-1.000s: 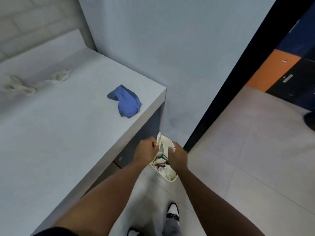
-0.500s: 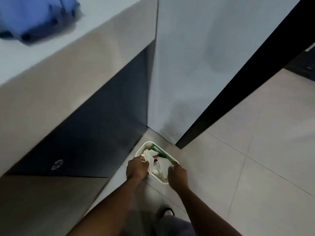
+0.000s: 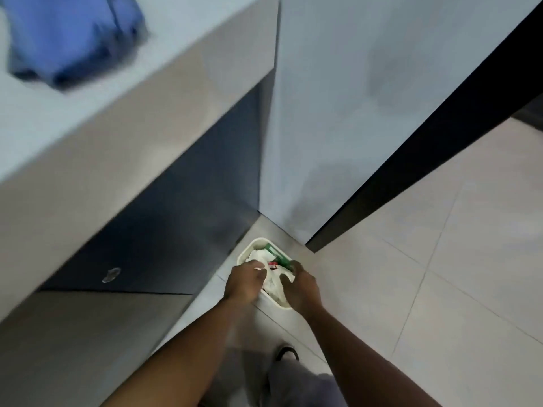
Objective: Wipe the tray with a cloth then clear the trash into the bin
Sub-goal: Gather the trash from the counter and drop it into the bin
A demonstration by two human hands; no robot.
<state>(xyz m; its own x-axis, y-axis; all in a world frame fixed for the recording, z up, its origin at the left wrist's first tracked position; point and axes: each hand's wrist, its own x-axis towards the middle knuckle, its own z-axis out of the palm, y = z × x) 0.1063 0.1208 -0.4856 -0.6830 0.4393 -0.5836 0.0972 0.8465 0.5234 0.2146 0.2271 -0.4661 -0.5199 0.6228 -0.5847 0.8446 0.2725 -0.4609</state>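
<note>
A small white bin point(image 3: 252, 245) stands on the floor in the corner under the counter. It holds white crumpled paper and a green packet point(image 3: 276, 257). My left hand point(image 3: 243, 282) and my right hand point(image 3: 302, 286) are low over the bin's near half, fingers curled round a piece of white paper trash point(image 3: 273, 282) between them. The paper sits at the bin's mouth. A blue cloth point(image 3: 70, 39) lies blurred on the counter top at the upper left. No tray is in view.
The grey counter point(image 3: 88, 148) overhangs on the left, with a dark cabinet front and a round knob point(image 3: 111, 274) below it. A pale wall point(image 3: 352, 113) and a black door frame point(image 3: 426, 148) rise behind the bin. Tiled floor point(image 3: 440, 274) spreads to the right; my shoe point(image 3: 286, 352) is below.
I have bent down from above the counter to the bin. Both hands have lowered the white paper from above the bin to its mouth.
</note>
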